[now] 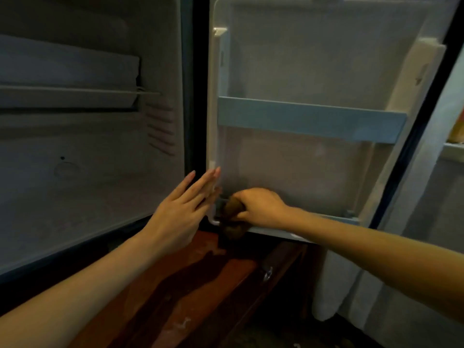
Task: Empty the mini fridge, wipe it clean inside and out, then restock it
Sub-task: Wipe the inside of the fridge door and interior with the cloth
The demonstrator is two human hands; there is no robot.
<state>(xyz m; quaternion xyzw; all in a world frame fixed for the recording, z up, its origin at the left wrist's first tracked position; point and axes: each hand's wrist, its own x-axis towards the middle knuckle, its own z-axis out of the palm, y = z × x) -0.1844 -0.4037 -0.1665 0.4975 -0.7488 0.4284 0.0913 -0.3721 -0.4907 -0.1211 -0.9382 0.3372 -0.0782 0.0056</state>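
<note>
Gripping a brown cloth (233, 208), right hand (261, 209) holds it at the lower left corner of the open door (301, 71), fingers clenched round it. Left hand (180, 212) is flat with straight fingers, tips touching the door's inner edge just beside the cloth. Fridge (88, 172) cavity sits left, with a shelf (75, 89) inside. Blue rail (311, 119) crosses the door midway. Fridge stands on a reddish wooden cabinet (190, 285).
</note>
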